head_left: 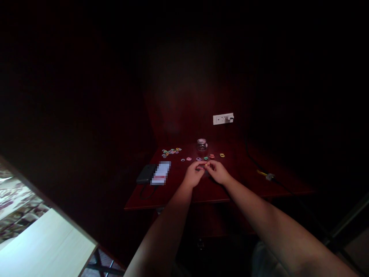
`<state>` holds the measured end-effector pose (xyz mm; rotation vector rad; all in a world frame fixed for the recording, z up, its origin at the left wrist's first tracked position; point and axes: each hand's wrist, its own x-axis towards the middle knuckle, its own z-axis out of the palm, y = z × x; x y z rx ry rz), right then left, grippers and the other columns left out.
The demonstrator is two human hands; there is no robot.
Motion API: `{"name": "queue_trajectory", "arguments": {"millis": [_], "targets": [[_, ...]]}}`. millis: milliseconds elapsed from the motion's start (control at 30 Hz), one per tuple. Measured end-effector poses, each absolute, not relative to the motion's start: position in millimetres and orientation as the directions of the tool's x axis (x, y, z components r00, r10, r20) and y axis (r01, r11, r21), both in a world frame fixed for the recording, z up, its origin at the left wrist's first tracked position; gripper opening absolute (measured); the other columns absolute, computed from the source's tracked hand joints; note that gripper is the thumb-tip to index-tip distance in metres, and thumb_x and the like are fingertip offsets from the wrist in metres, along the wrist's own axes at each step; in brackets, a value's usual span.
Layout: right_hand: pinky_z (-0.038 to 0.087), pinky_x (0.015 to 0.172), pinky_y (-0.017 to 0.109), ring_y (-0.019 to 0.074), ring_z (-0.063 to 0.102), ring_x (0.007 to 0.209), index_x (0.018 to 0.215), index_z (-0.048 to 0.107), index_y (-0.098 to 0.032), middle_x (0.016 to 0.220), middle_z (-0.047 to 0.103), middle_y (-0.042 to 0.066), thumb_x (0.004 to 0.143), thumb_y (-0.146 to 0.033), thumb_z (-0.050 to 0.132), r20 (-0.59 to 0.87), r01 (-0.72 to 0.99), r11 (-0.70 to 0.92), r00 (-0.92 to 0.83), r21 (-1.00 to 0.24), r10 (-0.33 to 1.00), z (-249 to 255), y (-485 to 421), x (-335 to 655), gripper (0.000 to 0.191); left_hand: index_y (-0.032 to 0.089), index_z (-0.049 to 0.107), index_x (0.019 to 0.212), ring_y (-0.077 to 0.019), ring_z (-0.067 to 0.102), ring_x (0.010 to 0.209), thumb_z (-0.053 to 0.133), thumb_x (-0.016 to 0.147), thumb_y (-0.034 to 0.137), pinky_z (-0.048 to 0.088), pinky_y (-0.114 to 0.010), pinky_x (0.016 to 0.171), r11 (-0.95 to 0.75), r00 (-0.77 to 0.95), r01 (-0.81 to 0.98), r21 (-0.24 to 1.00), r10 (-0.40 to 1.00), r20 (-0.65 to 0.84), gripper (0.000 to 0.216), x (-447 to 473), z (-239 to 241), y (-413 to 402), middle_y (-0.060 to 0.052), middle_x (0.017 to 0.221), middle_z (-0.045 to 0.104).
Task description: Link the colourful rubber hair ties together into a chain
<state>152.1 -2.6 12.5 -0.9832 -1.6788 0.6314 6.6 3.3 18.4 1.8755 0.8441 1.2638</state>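
Note:
My left hand (194,174) and my right hand (218,172) meet over the front middle of the table, fingertips pinched together. Between them shows a bit of a small yellow hair tie (206,165); the fingers cover most of it. Just beyond the hands runs a row of little hair ties: a pale blue one (182,160), pink ones (188,158), a purple one (198,159), green ones (205,158), orange-red ones (212,156) and yellow ones (222,155). A loose spread of mixed hair ties (172,152) lies farther left.
Behind the row stands a clear lidded jar (202,147). At left, a phone (160,173) with a lit screen lies beside a black box-shaped device (146,174), with a cable below. A wall socket (223,119) holds a plug. A dark cable with a yellow end (261,173) crosses the right side.

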Motion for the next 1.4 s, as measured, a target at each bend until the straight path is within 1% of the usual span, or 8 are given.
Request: {"name": "queue_trajectory", "arguments": {"millis": [167,333,467,767,933,1100,1267,1400], "targets": [[0.032,0.045,0.020,0.0084,0.041,0.048,0.070,0.055,-0.015,0.059,0.051,-0.001,0.074,-0.032,0.052,0.513,0.354,0.526,-0.137,-0.773,0.847,13,-5,149,0.018,0.014,0.063,0.088,-0.0112,0.057,0.066,0.056,0.073,0.022,0.047,-0.020,0.060,-0.496,0.243,0.141,0.857,0.856,0.456,0.018,8,22,1,-0.004,0.078,0.063],[0.030,0.043,0.019,0.0074,0.039,0.046,0.075,0.059,-0.014,0.056,0.051,-0.001,0.073,-0.029,0.054,0.521,0.385,0.535,-0.150,-0.752,0.840,11,-3,151,0.016,0.014,0.059,0.080,-0.0105,0.057,0.059,0.055,0.075,0.023,0.047,-0.021,0.057,-0.468,0.189,0.147,0.871,0.878,0.440,0.011,8,21,3,-0.002,0.067,0.061],[0.030,0.043,0.019,0.0076,0.039,0.046,0.078,0.061,-0.014,0.058,0.053,0.000,0.073,-0.028,0.054,0.533,0.392,0.536,-0.126,-0.748,0.836,11,-2,153,0.016,0.014,0.057,0.081,-0.0100,0.056,0.058,0.053,0.075,0.020,0.046,-0.021,0.057,-0.440,0.143,0.136,0.888,0.895,0.422,0.008,8,17,8,-0.001,0.066,0.059],[0.034,0.046,0.022,0.0100,0.042,0.049,0.071,0.061,-0.015,0.060,0.055,0.001,0.072,-0.034,0.057,0.554,0.404,0.537,-0.087,-0.740,0.828,13,-2,155,0.020,0.013,0.055,0.082,-0.0083,0.055,0.057,0.056,0.072,0.016,0.047,-0.020,0.056,-0.421,0.154,0.050,0.906,0.899,0.409,0.010,10,17,8,-0.001,0.069,0.057],[0.033,0.046,0.021,0.0097,0.041,0.049,0.070,0.060,-0.015,0.060,0.054,0.001,0.072,-0.036,0.057,0.553,0.399,0.537,-0.086,-0.743,0.829,14,-3,154,0.021,0.012,0.058,0.083,-0.0083,0.055,0.059,0.058,0.071,0.016,0.047,-0.019,0.055,-0.436,0.202,0.080,0.896,0.888,0.414,0.013,9,17,6,-0.003,0.070,0.059],[0.032,0.045,0.021,0.0096,0.041,0.048,0.069,0.058,-0.015,0.057,0.052,0.000,0.071,-0.039,0.058,0.541,0.371,0.529,-0.081,-0.763,0.837,11,-2,155,0.024,0.012,0.060,0.079,-0.0094,0.056,0.061,0.059,0.071,0.019,0.049,-0.021,0.058,-0.437,0.172,0.106,0.893,0.893,0.416,0.010,9,17,5,-0.003,0.070,0.060],[0.031,0.044,0.020,0.0085,0.040,0.048,0.068,0.055,-0.015,0.056,0.049,-0.001,0.071,-0.034,0.058,0.543,0.362,0.527,-0.065,-0.769,0.837,11,-3,154,0.020,0.012,0.061,0.079,-0.0103,0.058,0.064,0.061,0.071,0.022,0.050,-0.023,0.062,-0.464,0.154,0.136,0.875,0.883,0.444,0.013,8,14,9,-0.004,0.073,0.063],[0.031,0.044,0.019,0.0079,0.039,0.047,0.075,0.057,-0.014,0.060,0.051,-0.001,0.071,-0.029,0.056,0.542,0.351,0.530,-0.070,-0.772,0.837,11,-2,154,0.016,0.011,0.062,0.082,-0.0112,0.059,0.064,0.060,0.073,0.024,0.050,-0.024,0.061,-0.459,0.175,0.112,0.881,0.882,0.437,0.016,8,10,12,-0.006,0.073,0.064]]}}
